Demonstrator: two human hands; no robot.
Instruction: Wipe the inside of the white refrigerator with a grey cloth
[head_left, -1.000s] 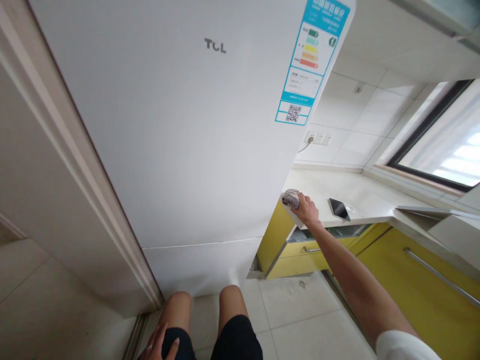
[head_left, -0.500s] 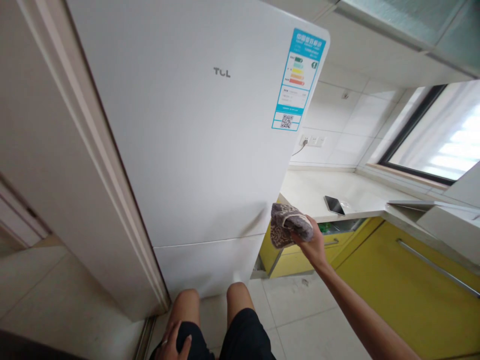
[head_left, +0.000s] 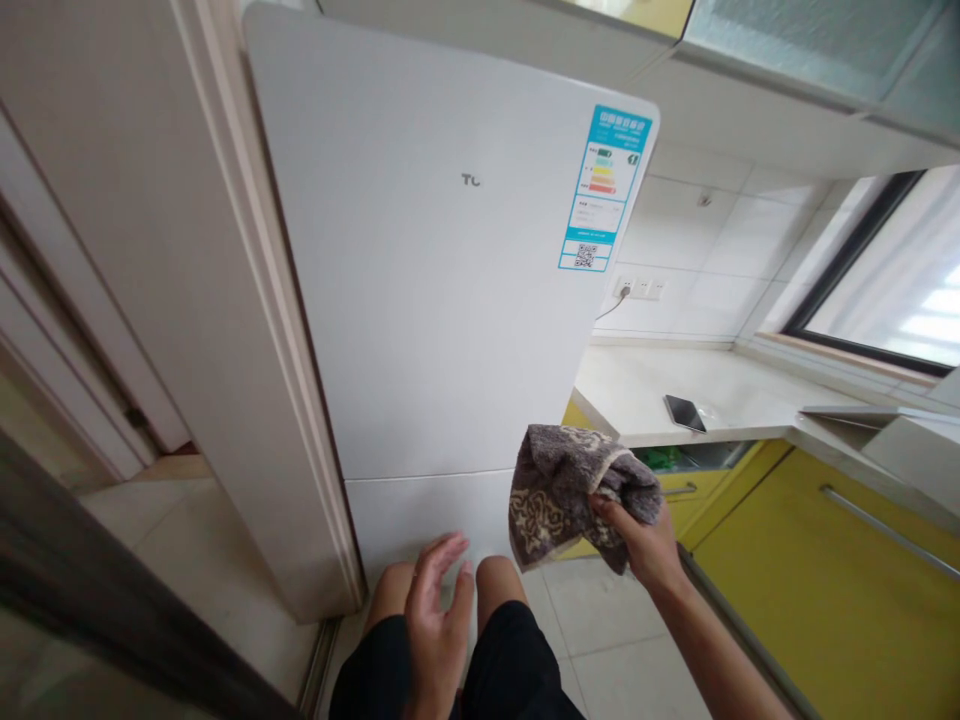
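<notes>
My right hand (head_left: 649,540) grips a brown-grey towel (head_left: 559,490) with a cream floral pattern, bunched at the grip and hanging loose on its left side. The towel is in front of the lower right edge of a white refrigerator (head_left: 442,330), whose door bears a blue-edged energy label (head_left: 606,190). Whether the cloth touches the refrigerator I cannot tell. Above my thighs, my left hand (head_left: 440,620) is raised with nothing in it, thumb and fingers apart and slightly curled.
On the white counter (head_left: 622,410) at right lies a dark phone (head_left: 685,412). Yellow cabinets (head_left: 832,570) with metal handles stand below it. A plug sits in the wall sockets (head_left: 641,289). A door frame (head_left: 300,500) runs close along the refrigerator's left side.
My left hand has risen from my thigh and moved right. The towel has come closer and lower and hangs more unfolded. The view has shifted, showing the refrigerator's top edge.
</notes>
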